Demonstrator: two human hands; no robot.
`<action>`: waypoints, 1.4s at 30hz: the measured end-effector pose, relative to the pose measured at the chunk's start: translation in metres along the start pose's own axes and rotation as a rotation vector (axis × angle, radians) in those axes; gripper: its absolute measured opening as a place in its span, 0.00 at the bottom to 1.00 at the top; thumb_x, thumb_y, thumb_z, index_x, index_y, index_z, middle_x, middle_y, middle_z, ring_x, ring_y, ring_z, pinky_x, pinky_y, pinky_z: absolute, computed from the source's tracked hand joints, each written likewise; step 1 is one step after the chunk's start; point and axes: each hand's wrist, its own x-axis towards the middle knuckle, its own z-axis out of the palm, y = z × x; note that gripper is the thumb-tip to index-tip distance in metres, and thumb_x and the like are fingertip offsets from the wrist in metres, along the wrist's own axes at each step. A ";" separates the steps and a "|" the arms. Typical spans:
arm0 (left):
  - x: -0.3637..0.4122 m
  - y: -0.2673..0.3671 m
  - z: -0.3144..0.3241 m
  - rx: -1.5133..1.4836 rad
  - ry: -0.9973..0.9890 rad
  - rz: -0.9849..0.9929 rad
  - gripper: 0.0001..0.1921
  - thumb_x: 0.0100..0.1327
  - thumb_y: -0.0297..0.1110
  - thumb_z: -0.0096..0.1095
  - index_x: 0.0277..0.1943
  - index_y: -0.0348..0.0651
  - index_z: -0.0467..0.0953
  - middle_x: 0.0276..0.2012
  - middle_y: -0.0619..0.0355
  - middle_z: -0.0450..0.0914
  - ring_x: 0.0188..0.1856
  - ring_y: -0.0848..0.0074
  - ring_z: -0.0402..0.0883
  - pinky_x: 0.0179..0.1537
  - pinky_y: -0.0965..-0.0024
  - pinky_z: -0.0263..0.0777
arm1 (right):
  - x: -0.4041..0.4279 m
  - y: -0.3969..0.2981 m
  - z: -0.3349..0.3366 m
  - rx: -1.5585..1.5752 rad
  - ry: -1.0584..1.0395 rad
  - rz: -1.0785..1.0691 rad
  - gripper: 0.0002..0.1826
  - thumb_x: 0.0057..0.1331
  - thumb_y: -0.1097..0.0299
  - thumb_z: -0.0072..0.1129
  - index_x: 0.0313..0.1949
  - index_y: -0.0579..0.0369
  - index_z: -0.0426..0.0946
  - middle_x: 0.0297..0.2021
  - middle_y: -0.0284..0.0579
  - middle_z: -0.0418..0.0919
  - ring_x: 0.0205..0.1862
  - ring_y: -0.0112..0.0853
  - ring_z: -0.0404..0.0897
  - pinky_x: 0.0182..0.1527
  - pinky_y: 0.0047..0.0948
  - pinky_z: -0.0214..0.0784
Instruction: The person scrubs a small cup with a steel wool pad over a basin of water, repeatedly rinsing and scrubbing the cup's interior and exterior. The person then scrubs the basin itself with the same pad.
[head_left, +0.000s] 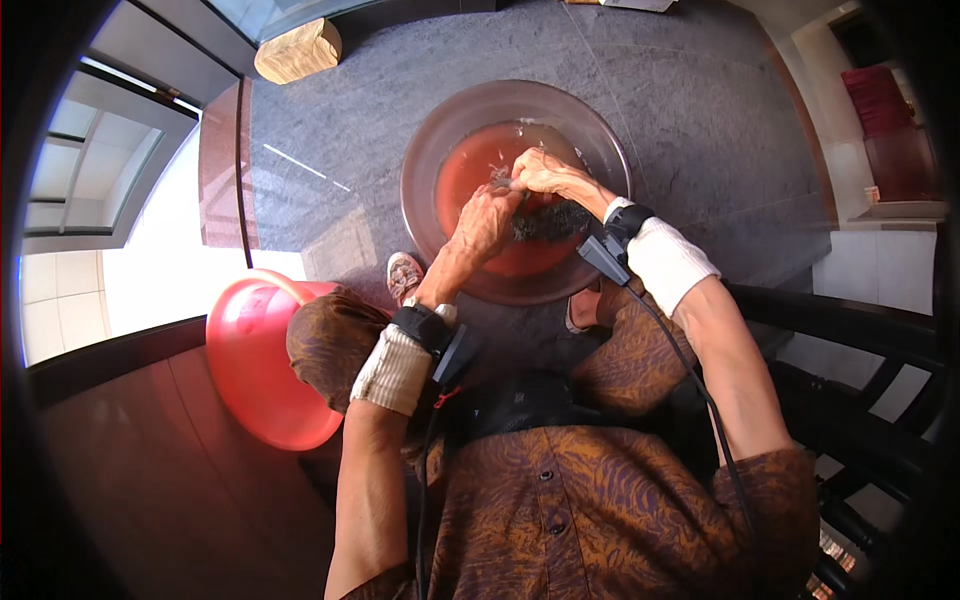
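A wide round basin (517, 292) stands on the floor between the person's feet, with reddish liquid (469, 169) inside. Over its middle, my left hand (484, 214) and my right hand (546, 172) meet with fingers bent. Between the fingertips is a small greyish piece (501, 177), mostly covered, so its kind is unclear. Below my right hand, a dark, mottled mass (551, 223) lies in the liquid; what it is cannot be made out. Each wrist wears a black strap with a grey device over a white knitted cuff.
A pink plastic bucket (255, 367) with a handle lies to the left, beside the knee. Farther off, a cut wooden block (298, 51) rests near a glass door. Dark wooden furniture rails (847, 322) run along the right. Cables hang from both wrist devices.
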 end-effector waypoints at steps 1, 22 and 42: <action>0.001 0.002 0.001 -0.032 0.061 0.021 0.14 0.46 0.19 0.53 0.38 0.39 0.76 0.34 0.46 0.78 0.44 0.51 0.76 0.47 0.55 0.69 | 0.003 0.006 -0.001 0.001 0.040 -0.005 0.12 0.55 0.66 0.56 0.36 0.61 0.77 0.24 0.45 0.78 0.20 0.31 0.76 0.21 0.29 0.69; 0.022 0.019 -0.023 -1.522 0.290 -0.656 0.19 0.62 0.22 0.50 0.57 0.35 0.66 0.42 0.50 0.77 0.36 0.71 0.81 0.34 0.73 0.79 | -0.043 -0.035 -0.049 -0.032 0.356 -0.389 0.06 0.48 0.73 0.57 0.26 0.57 0.70 0.18 0.36 0.70 0.23 0.25 0.70 0.27 0.27 0.63; 0.028 0.018 -0.026 -1.448 0.282 -0.555 0.22 0.58 0.17 0.50 0.56 0.32 0.59 0.36 0.48 0.77 0.28 0.73 0.81 0.26 0.75 0.77 | -0.055 -0.034 -0.060 0.106 0.297 -0.415 0.19 0.53 0.66 0.63 0.44 0.55 0.75 0.29 0.38 0.76 0.26 0.23 0.73 0.31 0.23 0.70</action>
